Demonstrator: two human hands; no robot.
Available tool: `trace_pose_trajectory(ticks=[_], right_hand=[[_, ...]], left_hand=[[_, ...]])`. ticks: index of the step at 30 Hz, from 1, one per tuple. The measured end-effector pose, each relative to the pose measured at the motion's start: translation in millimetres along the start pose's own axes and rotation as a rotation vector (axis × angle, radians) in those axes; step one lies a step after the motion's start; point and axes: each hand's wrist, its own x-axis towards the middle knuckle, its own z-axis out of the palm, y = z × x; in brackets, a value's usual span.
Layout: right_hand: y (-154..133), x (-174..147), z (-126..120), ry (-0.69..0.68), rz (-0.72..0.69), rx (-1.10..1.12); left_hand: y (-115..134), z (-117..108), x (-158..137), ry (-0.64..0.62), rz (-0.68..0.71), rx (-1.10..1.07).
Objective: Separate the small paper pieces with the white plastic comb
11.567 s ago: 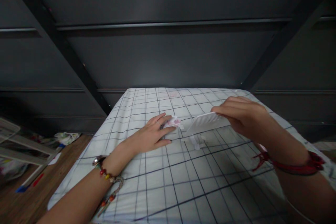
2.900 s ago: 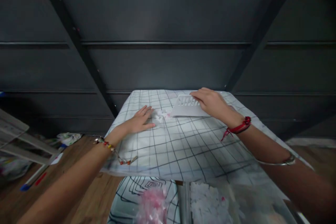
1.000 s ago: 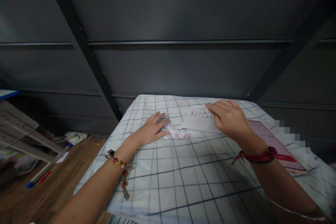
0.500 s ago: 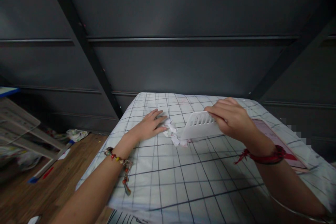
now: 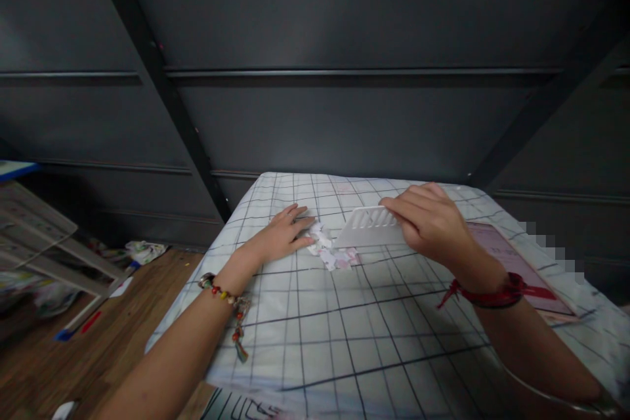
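Several torn paper scraps (image 5: 335,256) lie in a small heap on the checked tablecloth (image 5: 295,315). My left hand (image 5: 284,233) rests palm down at the heap's left side, fingers spread, thumb touching the scraps. In my right hand (image 5: 427,218) is a thin white plastic scraper (image 5: 369,236) with a row of slanted slots, pinched by its right end. The scraper stands tilted on its long side, its left tip close to the scraps. My right hand hides the scraper's right end.
A pink-framed tablet or flat board (image 5: 512,262) lies at the table's right, partly behind my right wrist. A dark panelled wall (image 5: 315,125) rises behind the table. On the left stands a grey metal frame (image 5: 59,236) on the wooden floor (image 5: 147,302).
The white scraper has shifted slightly left and away from me, uncovering more of the scraps. My left hand has stayed almost where it was.
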Motion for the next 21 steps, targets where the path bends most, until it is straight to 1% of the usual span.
trace_pose_trajectory(ticks=[4, 6, 10, 14, 19, 21], right_hand=[[-18.3, 9.4, -1.0, -0.031, -0.055, 0.062], [-22.9, 12.1, -3.4, -0.03, -0.073, 0.095], [-23.0, 13.1, -9.1, -0.022, -0.058, 0.068], [-24.0, 13.5, -10.6, -0.068, -0.065, 0.021], [-26.2, 13.6, -10.7, -0.116, -0.075, 0.189], [-23.5, 11.7, -11.0, -0.092, -0.077, 0.223]], left_hand=[[-0.1, -0.5, 0.6, -0.017, -0.003, 0.036], [-0.5, -0.4, 0.5, -0.014, 0.002, 0.064], [-0.7, -0.8, 0.0, -0.018, -0.001, 0.096], [0.0, -2.5, -0.4, -0.028, -0.005, 0.095], [-0.4, -2.5, -1.4, -0.019, -0.005, 0.082], [-1.3, -1.1, -1.5, -0.013, -0.003, 0.077]])
